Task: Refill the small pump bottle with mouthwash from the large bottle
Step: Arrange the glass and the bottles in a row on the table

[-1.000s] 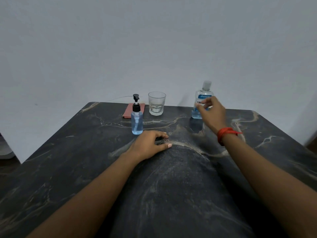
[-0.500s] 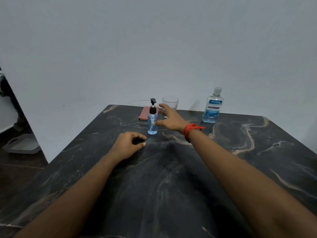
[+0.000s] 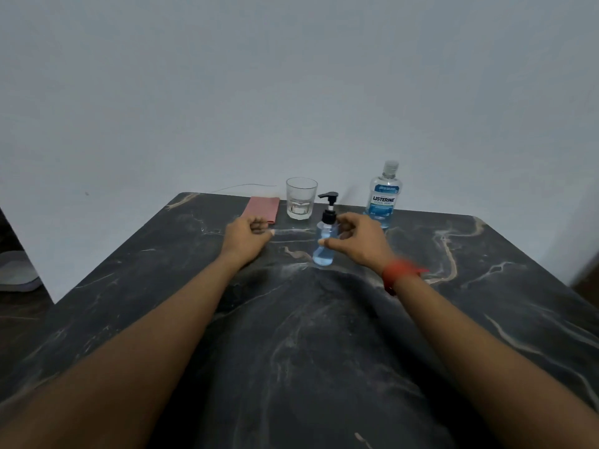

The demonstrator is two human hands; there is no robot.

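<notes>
**Right hand at the pump bottle, left hand curled on the surface**

Now at this moment the right hand (image 3: 359, 243) sat against the small pump bottle (image 3: 325, 241), thumb in front of the body and fingers curled toward its far side, just under the black pump head. Contact looked likely but motion blur made it hard to confirm a firm grip, so cannot tell if it was truly clamped. The bottle stood upright on the dark marbled surface (image 3: 291, 351), partly filled with pale blue liquid, pump still on. An orange band (image 3: 402, 273) wrapped the right wrist.

The left hand (image 3: 248, 236) rested on the surface to the left of the bottle, fingers loosely curled in, holding nothing, apart from the bottle.

Beyond the right hand, near the far edge, stood the large mouthwash bottle (image 3: 384, 196), upright, cap on, untouched. Beyond the gap between the hands was a clear glass (image 3: 301, 202), a little liquid at its bottom. Just past the left hand lay a folded pink cloth (image 3: 263, 209), beside the glass.
</notes>
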